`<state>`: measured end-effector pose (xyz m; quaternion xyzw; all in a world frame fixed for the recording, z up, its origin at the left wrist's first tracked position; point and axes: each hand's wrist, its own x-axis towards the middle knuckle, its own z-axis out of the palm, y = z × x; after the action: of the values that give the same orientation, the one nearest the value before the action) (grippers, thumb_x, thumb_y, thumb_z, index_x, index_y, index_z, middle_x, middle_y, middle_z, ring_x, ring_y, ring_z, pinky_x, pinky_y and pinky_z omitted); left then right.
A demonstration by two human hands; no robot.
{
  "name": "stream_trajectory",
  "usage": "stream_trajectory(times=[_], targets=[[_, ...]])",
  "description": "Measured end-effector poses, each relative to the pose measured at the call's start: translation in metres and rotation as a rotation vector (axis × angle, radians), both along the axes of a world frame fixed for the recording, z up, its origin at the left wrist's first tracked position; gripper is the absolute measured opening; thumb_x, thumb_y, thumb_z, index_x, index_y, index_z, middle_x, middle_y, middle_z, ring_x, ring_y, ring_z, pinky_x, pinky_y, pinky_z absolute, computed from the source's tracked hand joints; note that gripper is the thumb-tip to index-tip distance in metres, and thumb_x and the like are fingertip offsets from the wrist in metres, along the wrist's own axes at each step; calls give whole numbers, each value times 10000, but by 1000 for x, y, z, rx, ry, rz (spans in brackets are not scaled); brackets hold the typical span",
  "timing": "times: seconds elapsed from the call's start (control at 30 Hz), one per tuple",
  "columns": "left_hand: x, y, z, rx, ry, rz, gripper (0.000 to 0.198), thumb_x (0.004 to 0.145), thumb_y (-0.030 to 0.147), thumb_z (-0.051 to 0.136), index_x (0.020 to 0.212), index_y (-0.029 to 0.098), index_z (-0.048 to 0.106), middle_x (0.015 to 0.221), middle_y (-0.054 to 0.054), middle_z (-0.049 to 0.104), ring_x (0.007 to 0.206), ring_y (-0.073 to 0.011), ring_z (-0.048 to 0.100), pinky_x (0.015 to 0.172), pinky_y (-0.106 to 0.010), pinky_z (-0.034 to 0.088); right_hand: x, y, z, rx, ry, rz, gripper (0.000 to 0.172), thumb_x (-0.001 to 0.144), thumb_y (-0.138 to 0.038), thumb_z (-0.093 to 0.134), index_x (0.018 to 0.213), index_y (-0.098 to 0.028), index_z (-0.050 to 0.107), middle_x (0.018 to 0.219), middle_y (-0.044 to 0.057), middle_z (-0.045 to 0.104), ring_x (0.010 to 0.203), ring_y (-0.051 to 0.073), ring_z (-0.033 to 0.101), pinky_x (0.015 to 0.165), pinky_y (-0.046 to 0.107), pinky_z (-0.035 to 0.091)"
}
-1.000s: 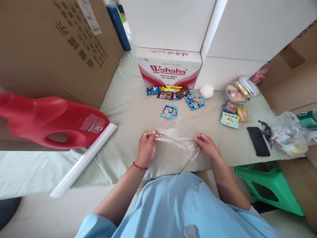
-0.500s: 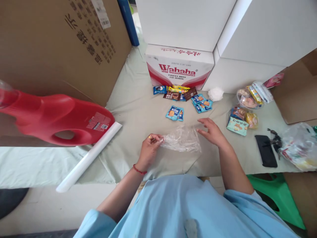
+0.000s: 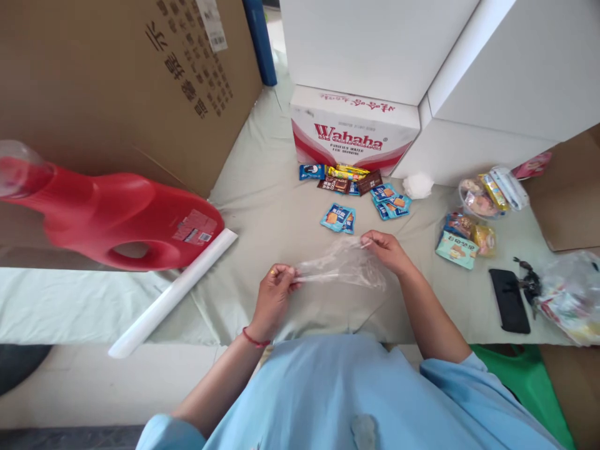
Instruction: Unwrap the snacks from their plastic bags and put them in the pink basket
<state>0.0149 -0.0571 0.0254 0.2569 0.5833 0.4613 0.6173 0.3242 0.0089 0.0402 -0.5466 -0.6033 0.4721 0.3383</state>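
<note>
A clear plastic bag (image 3: 344, 265) is stretched between my two hands, just above the cloth-covered table. My left hand (image 3: 274, 294) pinches its left end. At the upper right of the bag, the fingers of my right hand (image 3: 387, 251) are closed on its edge. Beyond the bag lie blue snack packets (image 3: 338, 217), two or so overlapping. Farther back is another bunch of blue packets (image 3: 391, 201), beside brown cocoa packets (image 3: 334, 185), yellow-wrapped sticks (image 3: 347, 172) and a dark blue packet (image 3: 312, 172).
A red detergent jug (image 3: 140, 219) and a white roll (image 3: 173, 294) occupy the left, before a large carton (image 3: 117, 81). Behind the snacks stands a Wahaha box (image 3: 354, 134). On the right are a snack tub (image 3: 482, 197), a green packet (image 3: 457, 250), a phone (image 3: 509, 300) and a filled plastic bag (image 3: 569, 300).
My right hand, open beside the bag before, has closed on its edge. The bag is now spread wider between both hands. The whole view has shifted slightly.
</note>
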Motion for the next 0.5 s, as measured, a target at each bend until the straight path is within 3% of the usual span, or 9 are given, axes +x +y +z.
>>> stream_trajectory(times=[0.17, 0.33, 0.43, 0.5], targets=[[-17, -35, 4, -131, -8, 57, 612, 653, 748, 849, 775, 204, 598, 802, -16, 721, 683, -167, 696, 616, -264, 524, -1, 3, -4, -186, -16, -63, 454, 893, -671, 609, 863, -220, 651, 599, -14, 652, 560, 165, 577, 619, 299, 440], [-48, -69, 3, -286, 90, -12, 587, 642, 719, 853, 808, 191, 657, 838, -55, 739, 698, -196, 692, 549, -266, 480, -17, 24, 4, -310, -74, 156, 427, 880, -658, 618, 834, -233, 620, 468, -59, 550, 436, 157, 520, 511, 276, 379], [-78, -71, 6, -158, 234, 50, 405, 657, 509, 869, 866, 211, 692, 897, -40, 723, 833, -210, 674, 647, -283, 514, -29, 42, 13, -214, -154, 285, 402, 909, -615, 614, 843, -223, 673, 479, -69, 518, 455, 139, 487, 538, 268, 375], [-91, -61, 11, -4, 370, 129, 289, 705, 422, 812, 888, 230, 698, 941, -33, 712, 935, -224, 654, 774, -310, 534, -37, 54, 21, -94, -185, 382, 399, 928, -590, 619, 848, -213, 720, 551, -55, 549, 532, 134, 505, 590, 261, 384]])
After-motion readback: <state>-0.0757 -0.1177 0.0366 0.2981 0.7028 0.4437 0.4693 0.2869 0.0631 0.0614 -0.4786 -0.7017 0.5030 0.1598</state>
